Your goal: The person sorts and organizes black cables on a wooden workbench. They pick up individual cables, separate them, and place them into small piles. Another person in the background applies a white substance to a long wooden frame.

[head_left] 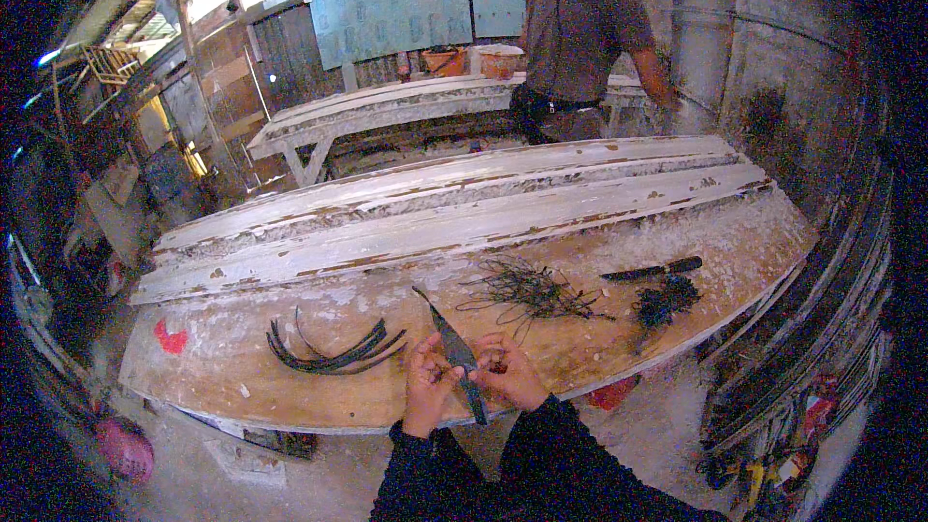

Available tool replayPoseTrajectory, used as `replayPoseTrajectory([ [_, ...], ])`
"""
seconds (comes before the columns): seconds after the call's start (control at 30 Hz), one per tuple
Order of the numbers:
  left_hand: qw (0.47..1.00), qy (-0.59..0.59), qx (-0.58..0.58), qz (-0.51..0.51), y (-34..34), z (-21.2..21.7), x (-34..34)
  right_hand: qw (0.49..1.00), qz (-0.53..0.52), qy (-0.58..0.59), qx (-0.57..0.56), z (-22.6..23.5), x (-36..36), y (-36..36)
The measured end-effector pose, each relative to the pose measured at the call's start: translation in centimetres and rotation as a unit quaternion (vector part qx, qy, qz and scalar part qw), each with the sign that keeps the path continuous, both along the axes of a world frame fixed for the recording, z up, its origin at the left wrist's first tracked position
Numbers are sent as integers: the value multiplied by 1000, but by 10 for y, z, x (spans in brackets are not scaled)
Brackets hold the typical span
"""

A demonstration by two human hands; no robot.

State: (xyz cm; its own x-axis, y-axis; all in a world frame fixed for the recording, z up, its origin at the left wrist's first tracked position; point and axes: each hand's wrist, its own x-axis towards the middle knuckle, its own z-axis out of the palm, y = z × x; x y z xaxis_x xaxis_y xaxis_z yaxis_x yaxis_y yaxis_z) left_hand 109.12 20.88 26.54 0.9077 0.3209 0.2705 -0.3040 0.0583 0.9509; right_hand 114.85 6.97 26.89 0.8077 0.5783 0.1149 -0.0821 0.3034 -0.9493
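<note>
Both my hands are at the near edge of a wooden table (319,401), pinching one dark, flat strip (450,336) that tapers to a thin curled tip at the far end. My left hand (430,382) grips its left side. On its right, my right hand (514,375) has its fingers closed on the strip's lower part. Several curved dark strips (333,364) lie in a bundle to the left. Beyond my right hand is a loose tangle of thin dark strands (534,292). Farther right lie a knife with a black handle (677,268) and a dark clump (667,300).
Long white-smeared boards (445,203) cross the table's far side. Behind it, a person in a grey shirt (585,34) stands near a second bench (387,104) holding orange pots (445,61). A red scrap (170,336) lies at left; a pink container (126,449) is below.
</note>
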Motion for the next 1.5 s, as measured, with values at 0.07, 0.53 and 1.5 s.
replayPoseTrajectory([
  [0.07,999,-15,-38,-6,0,-3,1,1000,-7,14,5,0,0,-1],
  [0.53,995,20,-56,-84,-5,3,-2,997,-68,-9,-21,0,0,-1],
  [1.5,998,-20,-52,-16,-1,3,-2,998,49,37,-34,12,-1,-6],
])
